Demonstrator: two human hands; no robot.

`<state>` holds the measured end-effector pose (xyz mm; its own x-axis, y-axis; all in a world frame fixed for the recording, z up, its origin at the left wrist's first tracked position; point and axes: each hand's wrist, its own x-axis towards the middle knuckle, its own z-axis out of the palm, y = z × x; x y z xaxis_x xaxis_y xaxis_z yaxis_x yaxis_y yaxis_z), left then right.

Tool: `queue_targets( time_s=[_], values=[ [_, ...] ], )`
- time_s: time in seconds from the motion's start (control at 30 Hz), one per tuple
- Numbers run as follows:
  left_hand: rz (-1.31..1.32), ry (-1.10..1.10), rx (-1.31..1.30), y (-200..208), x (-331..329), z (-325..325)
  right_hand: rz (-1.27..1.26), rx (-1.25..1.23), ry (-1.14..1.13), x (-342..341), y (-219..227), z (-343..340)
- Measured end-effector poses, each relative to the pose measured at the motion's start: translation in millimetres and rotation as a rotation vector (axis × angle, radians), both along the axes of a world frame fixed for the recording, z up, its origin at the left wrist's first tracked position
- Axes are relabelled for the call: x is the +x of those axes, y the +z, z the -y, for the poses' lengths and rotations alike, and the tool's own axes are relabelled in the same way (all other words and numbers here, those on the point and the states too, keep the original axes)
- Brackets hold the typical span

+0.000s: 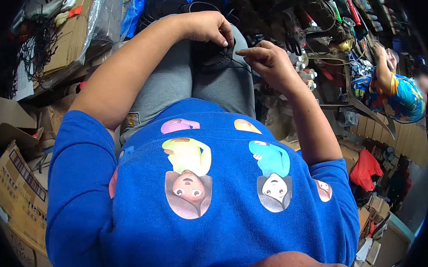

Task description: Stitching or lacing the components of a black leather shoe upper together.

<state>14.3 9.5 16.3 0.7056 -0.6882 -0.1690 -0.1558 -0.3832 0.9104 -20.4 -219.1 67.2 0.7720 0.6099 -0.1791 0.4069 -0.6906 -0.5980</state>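
On my feed, the black piece (pixel 215 62) lies on the right thigh (pixel 224 92), near its knee end. The left hand (pixel 211 28) pinches cord (pixel 241 64); the right (pixel 269 65)'s grip I can't tell. Its edge looks partly corded; loose cord suggests work remains.

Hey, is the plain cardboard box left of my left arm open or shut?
Open: the plain cardboard box has its flaps splayed outward. Whether anything lies inside, I cannot tell.
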Motion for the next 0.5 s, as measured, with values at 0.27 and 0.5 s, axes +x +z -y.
queue_targets(
  time_s=[0.27,0.5],
  values=[
    [0.000,-0.011,0.030,3,1,-1,0.115,-0.156,0.091,5,13,-15],
    [0.027,-0.033,0.025,6,1,-3,0.006,-0.103,0.054,9,2,-14]
  ],
)
